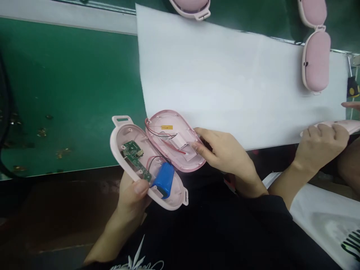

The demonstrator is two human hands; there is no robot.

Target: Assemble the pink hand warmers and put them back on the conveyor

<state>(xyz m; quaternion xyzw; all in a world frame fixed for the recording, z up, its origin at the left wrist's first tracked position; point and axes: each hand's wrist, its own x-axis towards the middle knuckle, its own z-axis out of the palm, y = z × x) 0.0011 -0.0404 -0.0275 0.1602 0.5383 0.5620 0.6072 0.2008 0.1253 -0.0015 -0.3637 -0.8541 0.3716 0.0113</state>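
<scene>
My left hand [135, 191] grips a pale pink casing half [115, 140] by its near rim, thumb over the edge. Inside it sit a green circuit board [133, 152] and a blue battery [164, 180] with red and black wires. My right hand [225, 150] pinches the right rim of a darker pink casing half [180, 122]. That half holds a white block [179, 141], a small yellow strip [167, 127] and a red wire ending in a white plug. The two halves touch side by side, hollow sides up; the fingers beneath them are hidden.
A white sheet [219, 78] covers part of the green table [70, 86]. Closed pink casings [317, 62] lie at the upper right, another [192, 5] at the top. Small metal pieces [63, 153] are scattered at left. A co-worker's hand [323, 144] holds a pink part at right.
</scene>
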